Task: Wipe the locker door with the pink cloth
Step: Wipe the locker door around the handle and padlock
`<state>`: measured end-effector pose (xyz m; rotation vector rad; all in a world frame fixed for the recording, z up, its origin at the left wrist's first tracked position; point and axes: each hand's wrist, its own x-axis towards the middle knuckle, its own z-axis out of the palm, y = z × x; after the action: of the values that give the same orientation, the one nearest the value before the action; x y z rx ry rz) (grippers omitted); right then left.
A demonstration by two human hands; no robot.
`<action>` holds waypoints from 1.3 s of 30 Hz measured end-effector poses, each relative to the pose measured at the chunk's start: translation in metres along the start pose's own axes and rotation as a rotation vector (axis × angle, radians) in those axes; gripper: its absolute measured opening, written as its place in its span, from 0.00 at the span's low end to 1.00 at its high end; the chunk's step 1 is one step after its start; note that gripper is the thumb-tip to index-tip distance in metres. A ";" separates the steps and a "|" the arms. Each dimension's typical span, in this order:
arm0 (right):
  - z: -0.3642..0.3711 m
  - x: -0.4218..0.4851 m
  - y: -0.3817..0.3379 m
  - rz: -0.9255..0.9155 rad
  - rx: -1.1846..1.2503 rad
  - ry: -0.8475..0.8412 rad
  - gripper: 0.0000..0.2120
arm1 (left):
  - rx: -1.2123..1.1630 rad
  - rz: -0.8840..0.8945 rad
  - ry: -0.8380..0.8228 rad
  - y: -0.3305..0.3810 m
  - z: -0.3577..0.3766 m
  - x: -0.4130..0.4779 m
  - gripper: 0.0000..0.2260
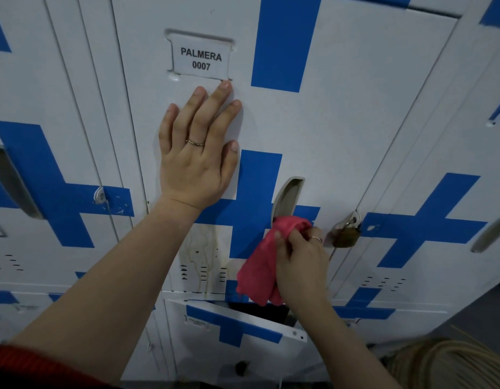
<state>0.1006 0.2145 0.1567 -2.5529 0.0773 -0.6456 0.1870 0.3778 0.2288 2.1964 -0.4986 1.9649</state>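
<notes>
A white locker door [341, 113] with blue cross stripes fills the view; its label reads PALMERA 0007. My left hand [196, 153] lies flat on the door just below the label, fingers spread. My right hand [302, 262] grips a bunched pink cloth [260, 270] and presses its upper end against the bottom of the recessed handle slot [286, 199]. Brownish drip stains [199, 251] run down the door above the vent slits, left of the cloth.
A brass padlock [348, 234] hangs on the hasp right of my right hand. The locker door below [234, 329] stands ajar, tilted outward. Neighbouring lockers with blue crosses flank both sides. Blond hair [450, 363] shows at the bottom right.
</notes>
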 end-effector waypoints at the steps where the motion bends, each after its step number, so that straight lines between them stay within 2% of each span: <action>1: 0.000 -0.001 0.000 0.014 0.055 0.004 0.15 | -0.004 -0.002 -0.004 0.000 0.000 0.000 0.19; 3: -0.001 -0.007 0.000 0.036 0.030 -0.044 0.12 | -0.005 0.001 -0.002 0.000 0.000 -0.001 0.19; 4: 0.000 -0.009 0.000 0.018 -0.086 -0.033 0.11 | -0.006 0.003 0.002 0.000 0.000 -0.001 0.19; 7: -0.004 -0.007 -0.002 -0.141 -0.460 -0.078 0.25 | -0.012 0.009 0.001 0.000 0.000 -0.001 0.19; 9: -0.011 -0.002 -0.008 -0.229 -0.630 -0.177 0.23 | -0.012 0.008 -0.003 -0.001 0.000 -0.001 0.19; 12: -0.015 0.003 -0.010 -0.223 -0.605 -0.143 0.14 | -0.010 0.008 -0.005 -0.001 0.000 -0.001 0.19; 16: -0.013 0.002 -0.009 -0.169 -0.489 -0.179 0.12 | -0.011 0.011 -0.007 -0.002 -0.001 0.000 0.19; 18: -0.013 0.000 -0.009 -0.186 -0.549 -0.111 0.14 | -0.013 0.013 -0.005 -0.002 0.000 -0.001 0.19; 22: -0.013 -0.009 -0.009 -0.242 -0.667 -0.266 0.27 | -0.016 0.019 -0.002 -0.002 0.000 -0.001 0.19; 24: -0.016 -0.006 -0.012 -0.271 -0.716 -0.264 0.26 | -0.012 0.022 -0.002 -0.003 0.000 -0.001 0.19; 26: -0.015 -0.003 -0.013 -0.269 -0.703 -0.259 0.22 | -0.009 0.023 -0.003 -0.003 -0.001 -0.001 0.19; 29: -0.014 -0.005 -0.006 -0.233 -0.620 -0.211 0.22 | -0.010 0.026 0.007 -0.002 -0.001 0.000 0.19; 31: -0.003 -0.010 0.016 -0.250 -0.469 -0.069 0.22 | -0.011 0.029 0.014 -0.002 -0.001 -0.001 0.19; 32: 0.003 -0.015 0.028 -0.268 -0.375 0.022 0.20 | -0.015 0.027 0.018 -0.002 -0.001 -0.001 0.19; 34: 0.009 -0.024 0.043 -0.264 -0.187 0.114 0.13 | -0.018 0.024 0.022 -0.002 -0.001 0.000 0.19; 35: 0.011 -0.027 0.047 -0.252 -0.119 0.154 0.13 | -0.022 0.021 0.018 -0.002 -0.001 -0.001 0.19; 39: 0.016 -0.019 0.052 -0.232 0.056 0.178 0.14 | -0.014 0.027 0.016 -0.001 -0.001 -0.001 0.19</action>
<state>0.0947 0.1797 0.1113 -2.4657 -0.1770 -0.9492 0.1868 0.3791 0.2279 2.1754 -0.5409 1.9845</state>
